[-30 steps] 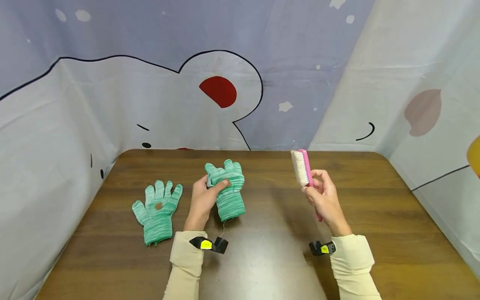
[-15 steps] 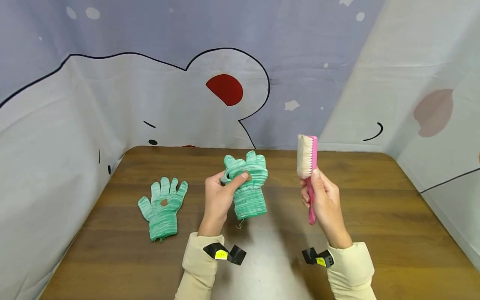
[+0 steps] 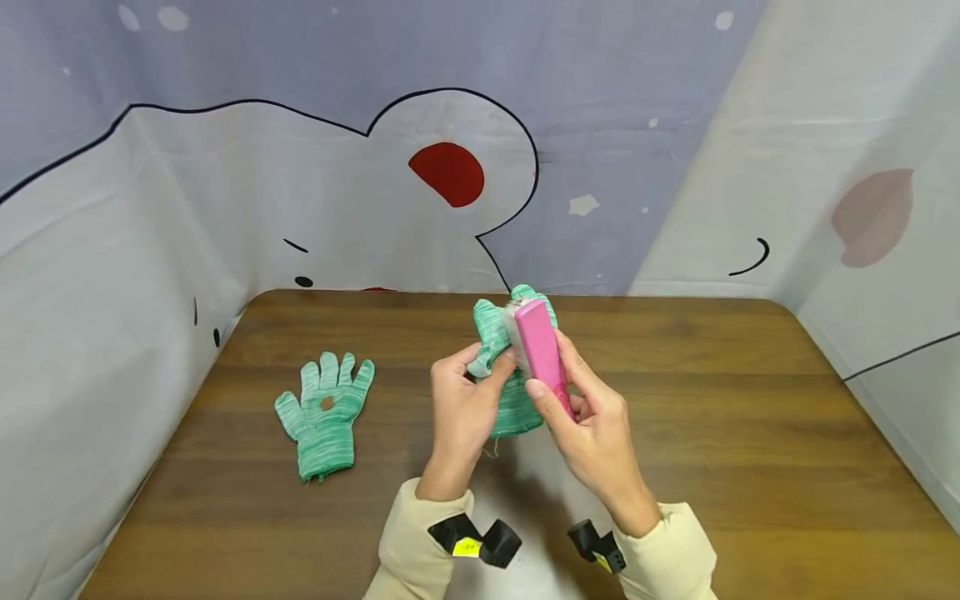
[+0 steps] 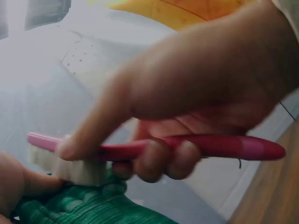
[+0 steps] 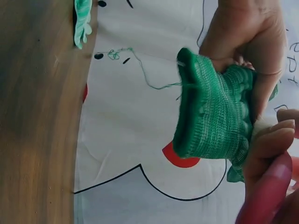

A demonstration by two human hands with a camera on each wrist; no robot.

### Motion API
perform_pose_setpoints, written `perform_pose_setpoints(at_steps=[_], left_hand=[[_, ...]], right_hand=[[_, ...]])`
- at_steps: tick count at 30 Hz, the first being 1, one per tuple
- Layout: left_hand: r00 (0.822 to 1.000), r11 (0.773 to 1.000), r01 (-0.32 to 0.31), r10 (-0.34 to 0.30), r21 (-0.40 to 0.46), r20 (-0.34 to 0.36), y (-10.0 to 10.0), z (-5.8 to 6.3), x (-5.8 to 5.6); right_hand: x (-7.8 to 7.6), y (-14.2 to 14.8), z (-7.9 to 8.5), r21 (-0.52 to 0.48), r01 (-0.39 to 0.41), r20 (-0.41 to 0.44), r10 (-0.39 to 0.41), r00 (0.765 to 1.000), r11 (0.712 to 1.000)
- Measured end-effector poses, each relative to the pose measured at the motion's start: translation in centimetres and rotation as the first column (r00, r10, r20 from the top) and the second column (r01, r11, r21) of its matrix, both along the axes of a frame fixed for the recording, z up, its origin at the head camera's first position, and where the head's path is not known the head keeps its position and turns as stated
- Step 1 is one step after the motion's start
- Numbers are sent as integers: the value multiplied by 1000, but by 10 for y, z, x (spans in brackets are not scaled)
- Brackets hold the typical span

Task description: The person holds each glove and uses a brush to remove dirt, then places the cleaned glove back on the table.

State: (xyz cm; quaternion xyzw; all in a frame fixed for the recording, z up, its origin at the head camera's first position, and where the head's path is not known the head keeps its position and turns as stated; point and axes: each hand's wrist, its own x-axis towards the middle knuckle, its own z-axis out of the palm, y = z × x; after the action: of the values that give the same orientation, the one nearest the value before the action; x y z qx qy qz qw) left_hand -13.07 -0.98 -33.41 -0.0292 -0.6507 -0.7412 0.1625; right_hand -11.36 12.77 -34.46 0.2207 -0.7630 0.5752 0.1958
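My left hand (image 3: 465, 408) pinches a green knit glove (image 3: 517, 408) above the table, thumb on its palm side. A loose thread trails from the glove's cuff, plain in the right wrist view, where the cuff opening (image 5: 187, 102) faces left. With my right hand (image 3: 600, 425) I grip a pink brush (image 3: 542, 346) by its handle, the thumb along its back. Its pale bristles (image 4: 79, 171) press against the glove close to my left thumb. The brush head covers part of the glove's palm and fingers in the head view.
A matching green glove (image 3: 326, 433) with a brown spot on its palm lies flat on the left of the wooden table (image 3: 187, 500). A printed cloth (image 3: 337, 200) hangs behind the table's far edge and along its sides.
The brush has swung left from the right side, its bristles turning onto the glove. My left hand has carried the held glove rightward and slightly up. The other glove stays on the table.
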Motion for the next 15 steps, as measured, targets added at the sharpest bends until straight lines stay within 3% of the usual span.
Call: perform_pose_setpoints(at_steps=[11, 15], left_hand=[[988, 989, 145, -145, -1, -56, -3, 6, 5], [984, 988, 153, -155, -33, -85, -3, 7, 4]], right_hand=[[1, 4, 6, -102, -22, 67, 29, 997, 994], [4, 3, 16, -129, -25, 89, 37, 995, 991]])
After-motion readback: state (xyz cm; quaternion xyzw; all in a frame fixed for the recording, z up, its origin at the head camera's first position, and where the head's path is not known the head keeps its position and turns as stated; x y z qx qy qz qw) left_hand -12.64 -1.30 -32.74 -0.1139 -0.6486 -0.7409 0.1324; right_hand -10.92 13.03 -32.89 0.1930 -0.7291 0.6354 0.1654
